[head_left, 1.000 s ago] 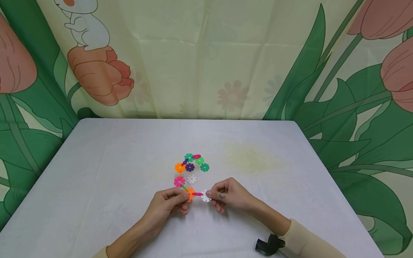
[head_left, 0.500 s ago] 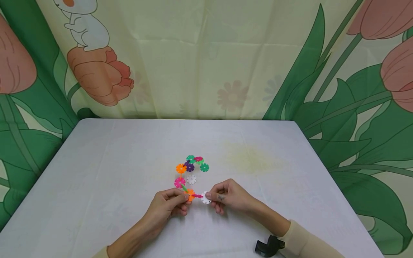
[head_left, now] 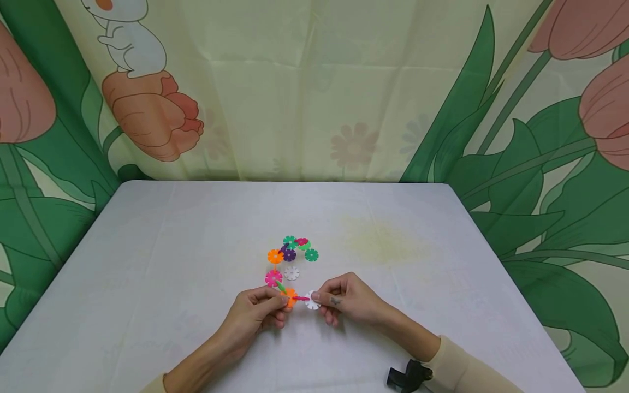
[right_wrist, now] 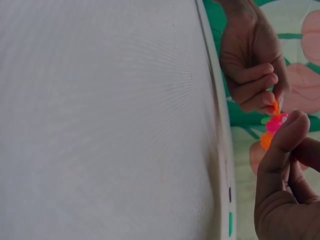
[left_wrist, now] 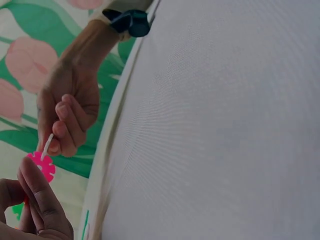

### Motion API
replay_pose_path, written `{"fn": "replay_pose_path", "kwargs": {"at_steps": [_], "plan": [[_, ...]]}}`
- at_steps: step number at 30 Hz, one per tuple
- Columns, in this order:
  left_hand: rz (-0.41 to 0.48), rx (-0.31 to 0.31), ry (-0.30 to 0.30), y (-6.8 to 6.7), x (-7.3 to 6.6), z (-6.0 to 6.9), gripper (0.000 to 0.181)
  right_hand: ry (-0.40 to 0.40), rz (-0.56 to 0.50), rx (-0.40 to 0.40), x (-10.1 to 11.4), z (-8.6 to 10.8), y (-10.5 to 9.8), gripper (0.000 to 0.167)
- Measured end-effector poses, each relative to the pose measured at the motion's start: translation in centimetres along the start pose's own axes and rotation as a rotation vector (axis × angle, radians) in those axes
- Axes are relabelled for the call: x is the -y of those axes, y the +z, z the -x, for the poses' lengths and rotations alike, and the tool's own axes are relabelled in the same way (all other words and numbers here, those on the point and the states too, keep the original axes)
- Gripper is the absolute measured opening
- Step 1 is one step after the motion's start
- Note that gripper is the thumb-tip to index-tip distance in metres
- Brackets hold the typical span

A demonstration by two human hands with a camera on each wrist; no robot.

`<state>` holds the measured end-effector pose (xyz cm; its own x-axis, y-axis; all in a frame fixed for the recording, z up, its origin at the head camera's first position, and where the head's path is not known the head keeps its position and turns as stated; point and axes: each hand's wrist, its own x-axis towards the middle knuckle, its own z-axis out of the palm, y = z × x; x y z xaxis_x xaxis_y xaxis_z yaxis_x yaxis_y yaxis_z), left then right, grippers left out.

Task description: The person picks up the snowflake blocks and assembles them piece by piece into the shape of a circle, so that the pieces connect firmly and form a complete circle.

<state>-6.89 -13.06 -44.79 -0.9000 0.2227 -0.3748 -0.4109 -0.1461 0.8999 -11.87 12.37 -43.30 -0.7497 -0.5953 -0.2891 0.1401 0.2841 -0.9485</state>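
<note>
My left hand [head_left: 257, 311] pinches an orange notched plastic disc [head_left: 292, 298] between thumb and fingers. Opposite it, my right hand [head_left: 349, 297] pinches a white notched disc [head_left: 312, 302]. A pink disc [head_left: 301, 298], seen edge-on, links the two; the left wrist view shows its notched face [left_wrist: 47, 168]. From the orange disc a chain runs away from me, through a green disc [head_left: 281, 286], a larger pink disc [head_left: 273, 278] and another orange disc [head_left: 276, 256], curving to teal [head_left: 290, 241] and red [head_left: 302, 241] ones. Fingers partly cover both pinched discs.
Beside the chain are a loose-looking white disc [head_left: 292, 273], a dark purple disc [head_left: 290, 255] and a green disc [head_left: 312, 255]. A white cloth covers the table [head_left: 172, 245]. A black wrist device [head_left: 410, 375] sits by the right sleeve. Behind hangs a printed curtain [head_left: 304, 109].
The chain's far end has shifted slightly right and towards me. The held white disc has dipped a little. Both hands keep their pinch and have barely moved.
</note>
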Motion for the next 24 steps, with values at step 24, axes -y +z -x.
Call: {"fn": "replay_pose_path", "kwargs": {"at_steps": [24], "plan": [[0.040,0.007,-0.026,-0.11,0.06,-0.22,0.028,-0.048,-0.064,-0.040,-0.47,-0.70,0.85,0.033]]}}
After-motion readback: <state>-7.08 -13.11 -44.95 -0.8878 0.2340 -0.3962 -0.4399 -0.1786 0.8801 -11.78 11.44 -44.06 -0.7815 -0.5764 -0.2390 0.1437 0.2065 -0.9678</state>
